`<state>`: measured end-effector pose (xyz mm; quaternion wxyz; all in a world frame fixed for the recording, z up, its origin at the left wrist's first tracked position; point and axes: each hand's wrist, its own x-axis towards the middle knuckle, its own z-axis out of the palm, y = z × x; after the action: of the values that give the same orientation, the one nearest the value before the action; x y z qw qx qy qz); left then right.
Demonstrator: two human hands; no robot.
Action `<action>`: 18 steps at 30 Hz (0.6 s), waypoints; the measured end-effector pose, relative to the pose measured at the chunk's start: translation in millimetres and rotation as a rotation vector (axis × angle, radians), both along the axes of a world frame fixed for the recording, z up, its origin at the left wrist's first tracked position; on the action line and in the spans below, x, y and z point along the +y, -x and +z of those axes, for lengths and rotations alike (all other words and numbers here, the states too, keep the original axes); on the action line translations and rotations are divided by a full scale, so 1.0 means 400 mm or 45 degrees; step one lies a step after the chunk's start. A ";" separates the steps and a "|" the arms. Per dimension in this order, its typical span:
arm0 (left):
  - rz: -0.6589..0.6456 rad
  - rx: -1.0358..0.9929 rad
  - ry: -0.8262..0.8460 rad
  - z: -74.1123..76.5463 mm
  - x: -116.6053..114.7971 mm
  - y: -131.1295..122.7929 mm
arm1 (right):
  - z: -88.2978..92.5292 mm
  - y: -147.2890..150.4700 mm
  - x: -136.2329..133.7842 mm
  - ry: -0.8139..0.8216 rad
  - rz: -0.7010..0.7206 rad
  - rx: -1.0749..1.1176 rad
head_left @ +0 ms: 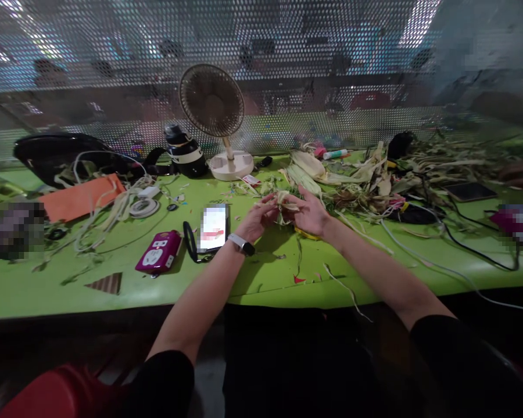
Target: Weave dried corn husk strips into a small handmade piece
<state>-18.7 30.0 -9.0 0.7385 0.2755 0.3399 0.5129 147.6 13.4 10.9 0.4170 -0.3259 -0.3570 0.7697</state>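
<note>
My left hand (256, 220), with a watch (241, 244) on its wrist, and my right hand (310, 213) meet over the middle of the green table (270, 278). Between them is a small bundle of pale dried corn husk (283, 200), pinched in the fingers of both. Its lower end hangs beneath the fingertips. Just beyond lie larger corn husks (307, 167) and a heap of torn, dry pieces (366, 197). Something yellow (307, 234) lies partly hidden under my right hand.
A lit phone (213, 227) and a purple socket box (159, 253) are on the left. Behind them stand a fan (230, 165) and a black bottle (186, 154). Orange paper (81, 198) and a coiled white cable (143, 208) lie farther left. Black cables (462, 249) cross the right side.
</note>
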 end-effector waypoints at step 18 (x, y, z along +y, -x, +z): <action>-0.047 0.370 -0.264 0.036 -0.020 0.025 | -0.034 0.020 0.008 -0.363 -0.249 -0.412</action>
<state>-28.9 22.1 5.4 0.6585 0.4278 0.3832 0.4864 139.4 16.7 -2.6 0.4687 -0.4158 -0.4909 0.6054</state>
